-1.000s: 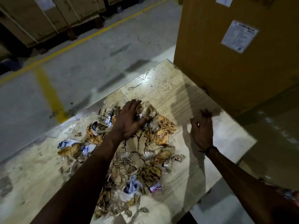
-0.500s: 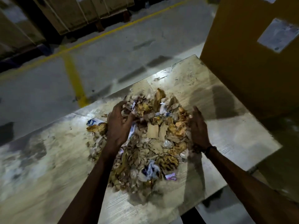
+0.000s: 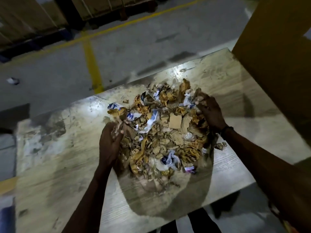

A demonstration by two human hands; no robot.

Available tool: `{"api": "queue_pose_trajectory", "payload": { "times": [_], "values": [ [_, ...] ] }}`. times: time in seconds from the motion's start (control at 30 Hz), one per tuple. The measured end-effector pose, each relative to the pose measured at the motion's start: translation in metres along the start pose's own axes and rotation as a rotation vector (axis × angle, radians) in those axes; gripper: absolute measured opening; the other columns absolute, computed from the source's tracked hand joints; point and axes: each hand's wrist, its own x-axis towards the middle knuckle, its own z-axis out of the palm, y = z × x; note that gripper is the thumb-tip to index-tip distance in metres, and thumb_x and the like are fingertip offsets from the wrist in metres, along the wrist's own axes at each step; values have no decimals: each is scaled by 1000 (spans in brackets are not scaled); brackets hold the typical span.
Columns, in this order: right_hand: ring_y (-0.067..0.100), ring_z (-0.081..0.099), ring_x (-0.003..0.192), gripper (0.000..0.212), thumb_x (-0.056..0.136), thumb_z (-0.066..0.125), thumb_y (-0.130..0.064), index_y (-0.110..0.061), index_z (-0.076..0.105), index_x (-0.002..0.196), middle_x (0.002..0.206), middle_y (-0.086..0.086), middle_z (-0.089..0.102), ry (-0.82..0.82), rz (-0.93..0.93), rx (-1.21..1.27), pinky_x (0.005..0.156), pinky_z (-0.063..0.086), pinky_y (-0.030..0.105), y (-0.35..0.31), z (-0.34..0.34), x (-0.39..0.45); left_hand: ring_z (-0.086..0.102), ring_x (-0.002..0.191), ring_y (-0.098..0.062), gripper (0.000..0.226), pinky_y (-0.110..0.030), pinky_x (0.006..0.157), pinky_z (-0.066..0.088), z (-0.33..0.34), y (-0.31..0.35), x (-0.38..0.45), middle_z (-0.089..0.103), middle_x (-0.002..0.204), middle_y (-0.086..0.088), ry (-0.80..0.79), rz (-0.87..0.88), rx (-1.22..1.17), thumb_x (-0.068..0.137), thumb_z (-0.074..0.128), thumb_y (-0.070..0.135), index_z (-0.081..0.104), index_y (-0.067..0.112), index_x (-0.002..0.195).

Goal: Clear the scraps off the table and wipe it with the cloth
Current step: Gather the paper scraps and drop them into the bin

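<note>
A heap of scraps (image 3: pixel 165 132), torn brown cardboard with bits of white and blue printed paper and plastic, lies in the middle of the pale, scuffed table (image 3: pixel 64 165). My left hand (image 3: pixel 110 145) cups the heap's left side, its dusty fingers curled into the scraps. My right hand (image 3: pixel 210 111), with a dark band at the wrist, digs its bent fingers into the heap's far right part. Both forearms reach in from the near edge. No cloth shows in this view.
A tall cardboard box (image 3: pixel 277 64) stands against the table's right far side. Beyond the far edge is grey floor with a yellow line (image 3: pixel 92 64) and stacked boxes on pallets (image 3: pixel 101 10). A small white scrap (image 3: pixel 12 80) lies on the floor at left.
The spread scraps have been drawn into a tighter heap. My left hand slid back along the heap's left side; my right hand moved from the bare table into the heap's far right.
</note>
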Motion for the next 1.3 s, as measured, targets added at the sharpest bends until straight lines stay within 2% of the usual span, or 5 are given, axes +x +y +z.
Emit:
{"api": "queue_pose_trajectory", "payload": {
  "times": [0.2, 0.5, 0.77, 1.2, 1.3],
  "values": [
    [24, 32, 154, 77, 93, 44, -70, -26, 46, 156, 163, 4, 43, -34, -91, 43, 127, 22, 44, -21, 22, -16, 36, 153, -24, 57, -59, 123, 28, 37, 13, -16, 41, 165, -5, 61, 31, 101, 104, 47, 56, 51, 22, 150],
    [17, 38, 151, 46, 100, 58, -43, -28, 56, 144, 160, 0, 46, 64, -155, 165, 120, 33, 30, -34, 7, -39, 43, 146, -23, 54, -13, 115, 31, 42, 38, -27, 45, 159, -10, 136, 83, 12, 105, 51, 45, 49, 16, 151],
    [11, 29, 155, 63, 99, 50, -57, -24, 51, 153, 168, -1, 35, 7, -129, 148, 122, 28, 30, -3, -2, -82, 41, 150, -26, 56, -53, 123, 33, 40, -4, -113, 47, 160, -8, 296, -57, 43, 105, 45, 46, 49, 17, 152],
    [22, 35, 154, 65, 102, 44, -62, -23, 46, 154, 168, 3, 34, 173, -147, 171, 122, 35, 51, -12, 6, -109, 30, 156, -23, 61, -47, 128, 27, 77, 21, -124, 35, 167, -10, 500, -135, -87, 107, 39, 46, 39, 13, 158],
    [18, 32, 155, 70, 101, 42, -61, -17, 45, 155, 165, 6, 39, 265, -48, 207, 127, 27, 37, -2, 1, -146, 31, 156, -26, 59, -53, 125, 29, 78, 11, -164, 36, 166, -12, 573, -200, -69, 108, 40, 42, 38, 11, 159]
  ]
}}
